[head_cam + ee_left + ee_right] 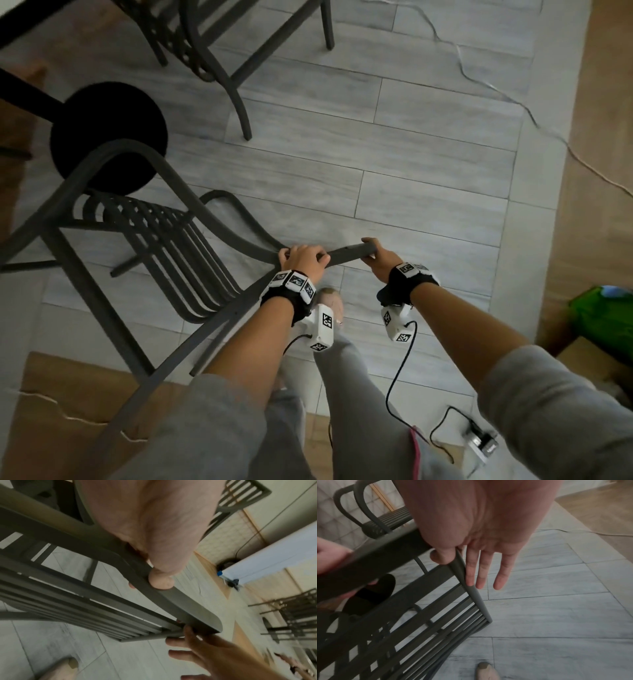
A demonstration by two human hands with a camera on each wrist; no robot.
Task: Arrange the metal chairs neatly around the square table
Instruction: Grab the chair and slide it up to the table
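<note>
Grey metal chair (144,240) with slatted seat and back, tilted toward the person, legs on the grey tiled floor (411,171). Its top back rail (346,255) is held at both ends. Left hand (301,260) wraps the rail's left part, fingers curled over it, thumb underneath per left wrist view. Right hand (380,260) is at the rail's right corner: thumb hooks round the rail, other fingers (481,573) straight, lying along the chair's side post. Chair front sits just beside the black round table base (109,137); dark tabletop edge (30,24) at the upper left. A second metal chair (219,44) stands beyond, near the table. Thin cable (513,99) runs across the floor at right.
</note>
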